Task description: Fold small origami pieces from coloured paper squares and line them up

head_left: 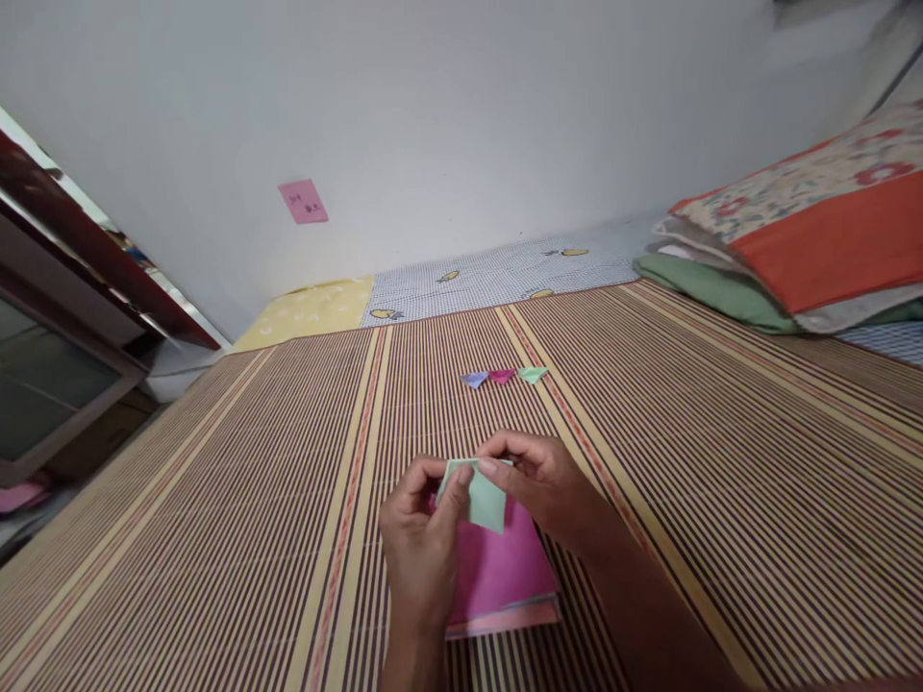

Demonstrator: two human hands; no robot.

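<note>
A small pale green paper (488,505) is held up between both hands, over a stack of coloured paper (505,567) with a magenta sheet on top. My left hand (425,529) grips its left side, thumb on the near face. At its upper edge, the thumb and fingers of my right hand (540,476) pinch the paper. Beyond the hands, three small folded paper pieces lie in a row on the striped mat: a blue-violet one (475,380), a magenta one (502,376) and a light green one (533,375).
The striped bamboo mat (288,461) covers the surface. Folded bedding (829,240) in orange, floral and green is piled at the right. A pink note (303,202) is on the wall. Patterned cloth (490,274) lies along the far edge; a cabinet (50,375) stands at the left.
</note>
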